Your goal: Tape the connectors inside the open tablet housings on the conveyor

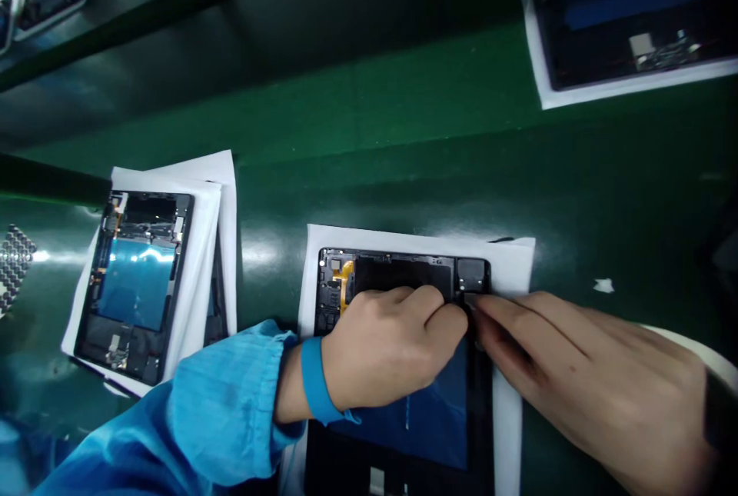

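Note:
In front of me lies an opened tablet (478, 434), its inner side up, on a white sheet (507, 442). My left hand (397, 342), with a blue strap (317, 381) on its wrist, is closed over the tablet's upper middle; whatever its fingertips hold is hidden beneath the knuckles. From the right, my right hand (576, 373) reaches the tablet's upper right edge. Its thumb and fingers are pinched together just below a square dark part (470, 273), and what lies between them is too small to name. An orange flex cable (346, 281) shows at the upper left.
On the left, another opened tablet (138, 281) rests on white sheets stacked over a further one. One more tablet (634, 19) lies at the upper right. Several stand along the raised strip at top left. A white scrap (604, 285) sits on the green mat (374, 127).

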Demonstrator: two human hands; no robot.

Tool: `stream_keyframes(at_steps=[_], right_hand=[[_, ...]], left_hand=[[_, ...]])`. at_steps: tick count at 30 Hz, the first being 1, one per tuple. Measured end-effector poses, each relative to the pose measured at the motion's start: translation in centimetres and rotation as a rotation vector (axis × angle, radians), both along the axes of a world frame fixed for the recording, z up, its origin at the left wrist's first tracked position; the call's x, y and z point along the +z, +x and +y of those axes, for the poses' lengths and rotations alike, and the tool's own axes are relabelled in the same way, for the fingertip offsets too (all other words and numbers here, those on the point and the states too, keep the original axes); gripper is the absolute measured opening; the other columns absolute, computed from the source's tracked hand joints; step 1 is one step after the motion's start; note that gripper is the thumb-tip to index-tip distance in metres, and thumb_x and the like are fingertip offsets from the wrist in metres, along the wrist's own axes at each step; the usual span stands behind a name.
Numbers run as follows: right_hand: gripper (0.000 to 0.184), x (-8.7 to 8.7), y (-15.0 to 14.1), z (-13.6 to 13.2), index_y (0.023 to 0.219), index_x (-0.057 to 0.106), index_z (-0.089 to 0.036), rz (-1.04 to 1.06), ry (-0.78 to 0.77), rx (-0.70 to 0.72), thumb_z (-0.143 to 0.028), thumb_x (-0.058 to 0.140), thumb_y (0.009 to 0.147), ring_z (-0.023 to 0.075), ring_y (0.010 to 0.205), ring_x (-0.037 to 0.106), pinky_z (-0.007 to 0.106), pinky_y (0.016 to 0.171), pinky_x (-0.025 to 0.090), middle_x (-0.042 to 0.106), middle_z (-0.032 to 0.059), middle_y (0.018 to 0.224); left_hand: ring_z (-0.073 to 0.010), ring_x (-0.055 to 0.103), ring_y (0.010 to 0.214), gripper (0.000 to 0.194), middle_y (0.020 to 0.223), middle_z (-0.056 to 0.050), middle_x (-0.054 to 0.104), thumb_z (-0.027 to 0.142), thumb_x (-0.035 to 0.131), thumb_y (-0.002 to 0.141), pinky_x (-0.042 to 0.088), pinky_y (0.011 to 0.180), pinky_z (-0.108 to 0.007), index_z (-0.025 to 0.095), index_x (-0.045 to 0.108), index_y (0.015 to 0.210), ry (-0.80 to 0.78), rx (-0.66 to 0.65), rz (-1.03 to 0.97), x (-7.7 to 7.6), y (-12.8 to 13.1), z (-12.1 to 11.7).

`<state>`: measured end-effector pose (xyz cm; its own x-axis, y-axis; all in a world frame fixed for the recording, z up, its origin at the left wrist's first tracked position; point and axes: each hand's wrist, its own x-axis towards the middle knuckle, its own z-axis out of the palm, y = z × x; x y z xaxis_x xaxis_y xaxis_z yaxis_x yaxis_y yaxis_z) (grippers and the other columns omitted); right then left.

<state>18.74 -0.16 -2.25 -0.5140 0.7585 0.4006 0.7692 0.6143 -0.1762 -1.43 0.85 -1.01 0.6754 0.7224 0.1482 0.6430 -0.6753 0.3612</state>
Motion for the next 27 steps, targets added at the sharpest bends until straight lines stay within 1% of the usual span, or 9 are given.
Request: stream_keyframes(at_steps=[5, 10, 16, 20, 27], right_hand=[[0.004, 0.34, -0.11, -0.10, 0.095, 0.067, -0.013, -0.019, -0.004, 0.028, -0.015, 0.064, 0.094, 0.0123, 0.059, 0.051, 0.030, 0.057, 0.035, 0.065, -0.0006, 0.073], [0.012, 0.57, -0.10, -0.46, 0.095, 0.070, -0.012, -0.060, -0.019, 0.030, -0.015, 0.059, 0.096, 0.0122, 0.058, 0.050, 0.030, 0.058, 0.035, 0.065, 0.0006, 0.074], [0.018, 0.62, -0.11, -0.69, 0.098, 0.069, -0.012, -0.095, -0.027, 0.059, -0.011, 0.051, 0.097, 0.0126, 0.058, 0.050, 0.031, 0.059, 0.034, 0.062, 0.0008, 0.072], [0.018, 0.67, -0.13, -0.70, 0.101, 0.067, -0.010, -0.093, -0.019, 0.060, -0.007, 0.050, 0.095, 0.0140, 0.058, 0.050, 0.032, 0.059, 0.035, 0.060, -0.0004, 0.070], [0.019, 0.63, -0.16, -0.83, 0.104, 0.068, -0.010, -0.096, -0.020, 0.062, -0.009, 0.052, 0.096, 0.0128, 0.059, 0.050, 0.032, 0.060, 0.036, 0.061, -0.0001, 0.072]], left_hand=[[-0.0149, 0.056, 0.061, 0.021, 0.074, 0.000, 0.054, 0.015, 0.045, 0.099, 0.048, 0.049, -0.028, 0.017, 0.059, 0.084, -0.009, -0.001, 0.002, -0.12, -0.05, -0.05], [-0.0152, 0.058, 0.063, 0.016, 0.075, 0.000, 0.053, 0.017, 0.048, 0.099, 0.050, 0.052, -0.027, 0.017, 0.058, 0.087, -0.023, -0.015, 0.040, -0.31, -0.05, -0.21], [-0.0154, 0.057, 0.063, 0.018, 0.075, 0.000, 0.054, 0.017, 0.047, 0.099, 0.050, 0.051, -0.027, 0.016, 0.059, 0.087, -0.010, -0.009, 0.022, -0.38, -0.08, -0.25], [-0.0154, 0.058, 0.062, 0.019, 0.076, 0.000, 0.055, 0.018, 0.047, 0.100, 0.050, 0.051, -0.027, 0.016, 0.059, 0.086, -0.016, -0.009, 0.017, -0.18, -0.09, -0.12], [-0.0146, 0.058, 0.062, 0.017, 0.075, 0.000, 0.054, 0.018, 0.047, 0.099, 0.049, 0.051, -0.026, 0.016, 0.059, 0.087, -0.024, -0.019, 0.027, -0.09, -0.28, -0.15]])
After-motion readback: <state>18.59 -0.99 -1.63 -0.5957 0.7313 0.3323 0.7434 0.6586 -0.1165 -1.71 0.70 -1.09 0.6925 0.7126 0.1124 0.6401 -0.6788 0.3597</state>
